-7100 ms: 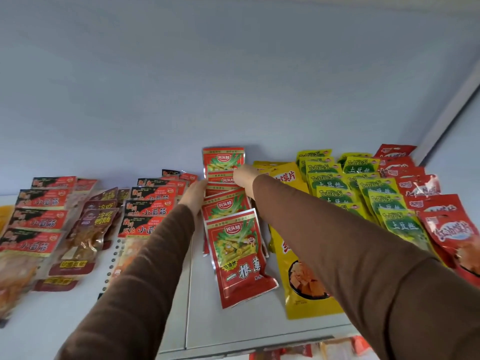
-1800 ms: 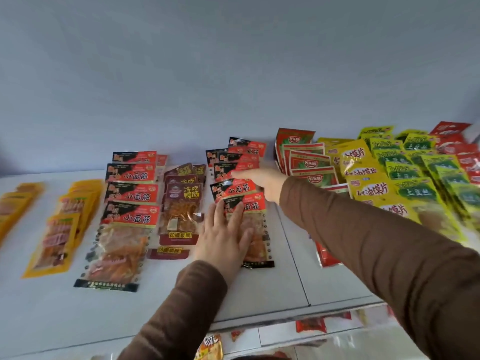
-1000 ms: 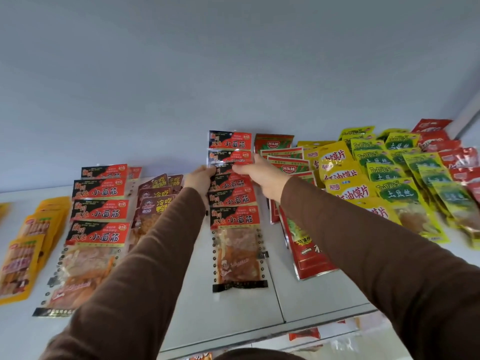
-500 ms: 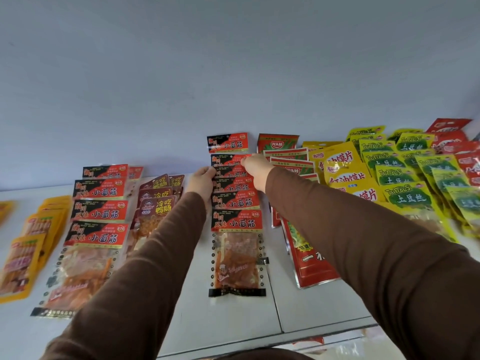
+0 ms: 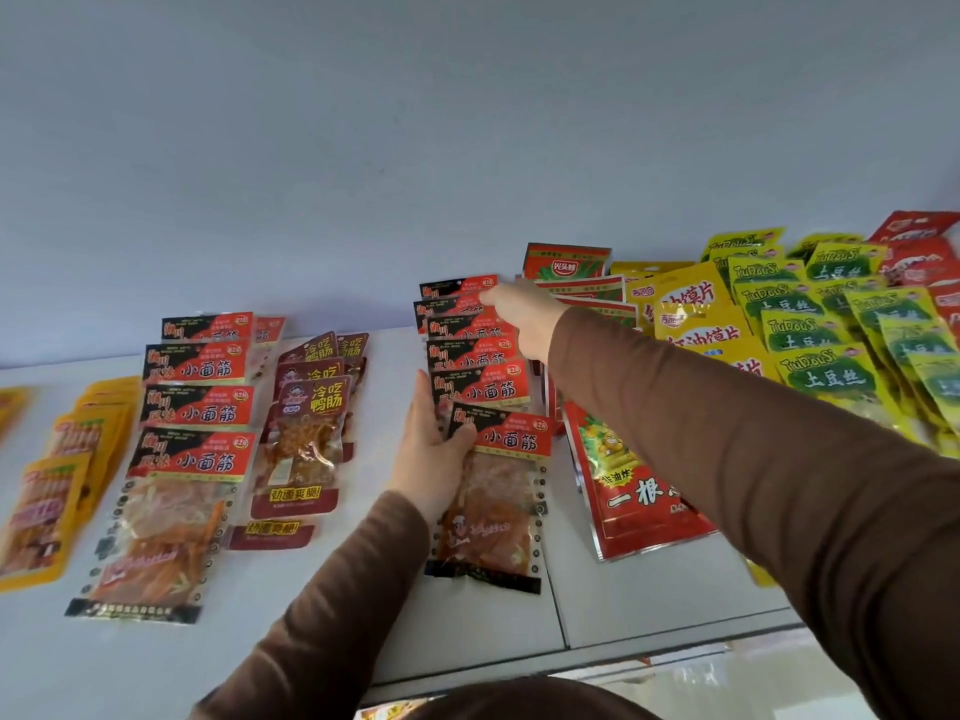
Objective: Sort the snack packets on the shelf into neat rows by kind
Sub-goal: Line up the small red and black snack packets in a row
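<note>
Holding the near packet by its left edge, thumb over its top, the left hand is nearer, while the right hand pinches a far packet in the same row, running near to far on the shelf.

1. You can read 小面筋 on the red-and-black header of the clear-bodied packets.
2. 冷吃鸭肠 on the dark maroon pouches.
3. "TuDouSi" and 土豆丝 on the green-and-yellow packets.
4. 一根 on the glossy red foil packet; rest hidden by the sleeve.
</note>
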Demonstrator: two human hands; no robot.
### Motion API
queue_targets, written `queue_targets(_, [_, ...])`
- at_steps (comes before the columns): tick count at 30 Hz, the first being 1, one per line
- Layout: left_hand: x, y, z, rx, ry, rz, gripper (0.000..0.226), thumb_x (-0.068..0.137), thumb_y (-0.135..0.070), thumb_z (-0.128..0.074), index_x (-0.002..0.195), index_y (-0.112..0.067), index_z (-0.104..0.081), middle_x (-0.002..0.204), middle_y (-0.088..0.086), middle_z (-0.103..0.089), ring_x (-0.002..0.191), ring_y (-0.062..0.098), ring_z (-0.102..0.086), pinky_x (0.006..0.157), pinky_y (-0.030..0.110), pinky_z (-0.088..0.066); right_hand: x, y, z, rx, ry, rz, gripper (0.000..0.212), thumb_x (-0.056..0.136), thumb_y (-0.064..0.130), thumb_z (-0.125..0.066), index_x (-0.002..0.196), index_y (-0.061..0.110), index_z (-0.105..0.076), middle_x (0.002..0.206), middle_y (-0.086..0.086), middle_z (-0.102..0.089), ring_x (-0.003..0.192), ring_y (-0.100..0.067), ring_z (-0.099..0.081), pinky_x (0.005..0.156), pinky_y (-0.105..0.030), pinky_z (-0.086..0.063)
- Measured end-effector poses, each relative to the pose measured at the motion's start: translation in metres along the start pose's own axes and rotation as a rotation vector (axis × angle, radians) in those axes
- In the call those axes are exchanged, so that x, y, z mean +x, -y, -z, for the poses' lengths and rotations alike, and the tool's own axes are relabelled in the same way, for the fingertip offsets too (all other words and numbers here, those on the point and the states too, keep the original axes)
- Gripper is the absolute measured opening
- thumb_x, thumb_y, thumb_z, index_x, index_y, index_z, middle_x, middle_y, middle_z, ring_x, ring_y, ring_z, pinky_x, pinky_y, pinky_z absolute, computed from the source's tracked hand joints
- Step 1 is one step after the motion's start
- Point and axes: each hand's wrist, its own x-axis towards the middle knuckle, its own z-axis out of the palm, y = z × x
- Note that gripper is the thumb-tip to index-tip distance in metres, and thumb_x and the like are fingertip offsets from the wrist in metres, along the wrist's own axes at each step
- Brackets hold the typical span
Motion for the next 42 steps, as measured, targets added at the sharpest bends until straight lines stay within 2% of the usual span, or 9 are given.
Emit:
queue_targets(4, [0.008, 0.003, 0.009, -0.123, 0.001, 0.021, 0.086, 0.097, -0.015, -0.062, 0.16, -0.032, -0.005, 0.149, -0.012, -0.041, 0.117, 0.007, -0.064, 0.084, 0.032, -0.06, -0.02, 0.01, 0.012, -0.137, 0.01, 0.213, 0.032, 0.102, 0.019, -0.047, 0.131, 0.005, -0.048, 0.112, -0.013, -0.058, 0.086, -0.02, -0.06, 0.073, -0.034, -0.05])
queue_targets(7, [0.032, -0.002, 0.017, -0.134, -0.009, 0.017, 0.083, 0.099, -0.02, -0.06, 0.16, -0.025, -0.005, 0.135, -0.016, -0.03, 0.08, -0.031, -0.055, 0.06, 0.001, -0.047, -0.036, 0.005, 0.024, -0.559, 0.087, 0.435, 0.053, 0.103, 0.025, -0.046, 0.153, 0.013, -0.031, 0.143, -0.006, -0.05, 0.11, -0.02, -0.061, 0.08, -0.029, -0.049])
queue_targets(12, [0.066, -0.005, 0.021, -0.118, 0.075, 0.0, 0.055, 0.102, -0.025, -0.054, 0.152, -0.016, -0.033, 0.131, 0.005, -0.066, 0.099, 0.008, -0.072, 0.073, 0.017, -0.056, -0.048, -0.015, 0.03, -1.215, 0.23, 0.537, 0.059, 0.101, 0.039, -0.05, 0.154, 0.022, -0.031, 0.159, -0.006, -0.033, 0.14, -0.025, -0.041, 0.111, -0.034, -0.035])
queue_targets(18, [0.087, -0.024, 0.019, -0.068, 0.048, 0.034, 0.064, 0.104, -0.028, -0.05, 0.159, -0.014, -0.02, 0.105, -0.025, -0.056, 0.068, -0.023, -0.061, 0.055, 0.001, -0.045, -0.051, -0.021, 0.034, -1.467, 0.25, 0.617, 0.071, 0.098, 0.055, -0.047, 0.157, 0.023, -0.025, 0.164, -0.003, -0.018, 0.151, -0.025, -0.014, 0.121, -0.042, -0.012])
queue_targets(21, [0.079, -0.037, 0.017, -0.038, 0.04, 0.05, 0.067, 0.105, -0.032, -0.047, 0.161, -0.019, -0.013, 0.124, -0.012, -0.05, 0.069, -0.023, -0.056, 0.057, 0.0, -0.043, -0.052, -0.021, 0.033, -1.426, 0.242, 0.651, 0.069, 0.099, 0.053, -0.045, 0.158, 0.025, -0.02, 0.166, -0.003, -0.011, 0.153, -0.024, -0.008, 0.123, -0.045, -0.006])
queue_targets(25, [0.031, -0.022, 0.03, -0.002, -0.055, -0.023, 0.068, 0.104, -0.039, -0.046, 0.161, -0.028, -0.01, 0.163, -0.011, -0.022, 0.124, -0.013, -0.032, 0.102, 0.012, -0.027, -0.062, -0.028, 0.049, -1.42, 0.278, 0.763, 0.088, 0.087, 0.069, -0.05, 0.157, 0.035, -0.01, 0.166, 0.003, -0.002, 0.152, -0.02, 0.002, 0.117, -0.043, 0.007])
queue_targets(28, [-0.008, 0.004, 0.022, -0.011, -0.021, -0.061, 0.065, 0.106, -0.035, -0.044, 0.16, -0.031, -0.008, 0.157, -0.021, -0.017, 0.117, -0.033, -0.03, 0.091, -0.005, -0.029, -0.076, -0.054, 0.054, -1.642, 0.323, 0.771, 0.116, 0.067, 0.086, -0.05, 0.157, 0.033, 0.002, 0.163, 0.003, 0.01, 0.15, -0.022, 0.013, 0.11, -0.048, 0.016])
queue_targets(36, [-0.023, 0.007, -0.003, -0.213, 0.011, -0.004, 0.07, 0.097, -0.049, -0.05, 0.157, -0.041, -0.016, 0.156, -0.027, -0.03, 0.13, -0.016, -0.04, 0.113, 0.027, -0.039, -0.079, -0.063, 0.041, -1.737, 0.325, 0.83, 0.112, 0.072, 0.074, -0.063, 0.157, 0.036, -0.001, 0.166, -0.002, 0.011, 0.15, -0.029, 0.021, 0.116, -0.063, 0.011])
queue_targets(42, [-0.023, 0.011, -0.007, -0.082, 0.004, -0.012, 0.062, 0.106, -0.035, -0.042, 0.159, -0.031, -0.011, 0.15, -0.029, -0.026, 0.102, -0.043, -0.032, 0.08, -0.011, -0.032, -0.081, -0.058, 0.044, -1.726, 0.382, 0.786, 0.105, 0.081, 0.056, -0.069, 0.155, 0.043, 0.003, 0.165, 0.002, 0.013, 0.15, -0.028, 0.02, 0.117, -0.061, 0.011])
